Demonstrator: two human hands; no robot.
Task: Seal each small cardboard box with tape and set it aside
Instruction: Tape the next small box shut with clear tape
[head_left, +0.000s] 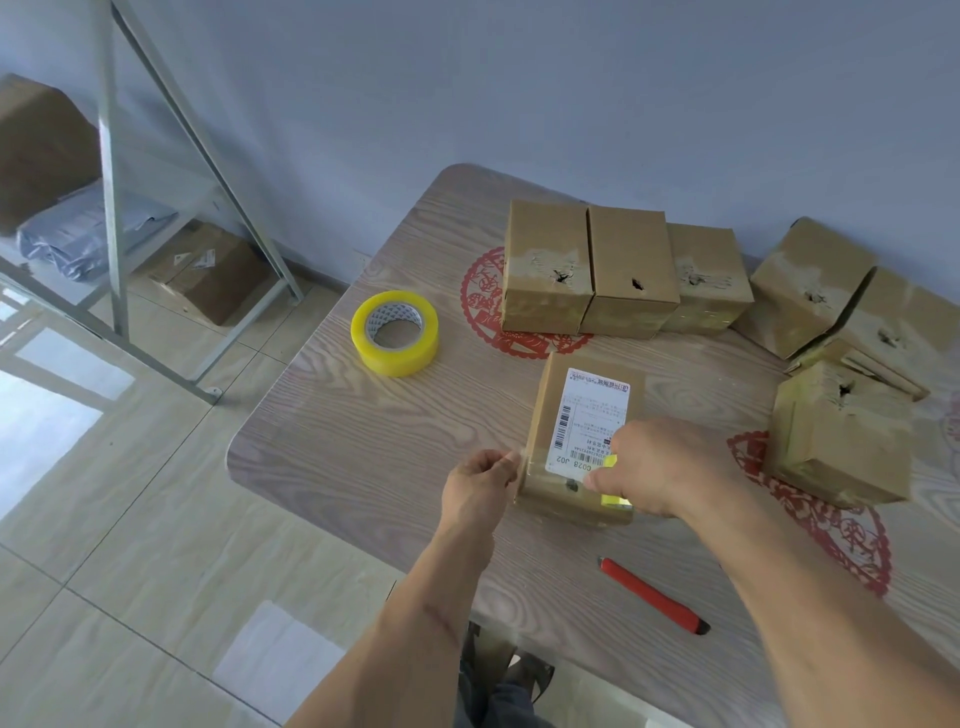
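The left hand (480, 480) pinches something thin and clear between thumb and fingertips, by the look of it the free end of a strip of tape, right at the near left corner of the labelled box (582, 441). The right hand (660, 467) curls down over the box's near right corner, fingers closed round a small yellow thing (613, 480) that I cannot make out for certain; it may be a second roll or a cutter. So the box lies between the two hands, touching both, near the table's (363, 441) front edge.

Its long axis runs away from the person, label up, and the strip seems to cross the near end from left to right. I judge the next move is pressing that strip down, and the left hand holds the loose end.

The tape roll (395, 332) sits well apart to the left, the red knife (652, 595) lies just nearer the person, and sealed boxes (592, 270) stand behind.
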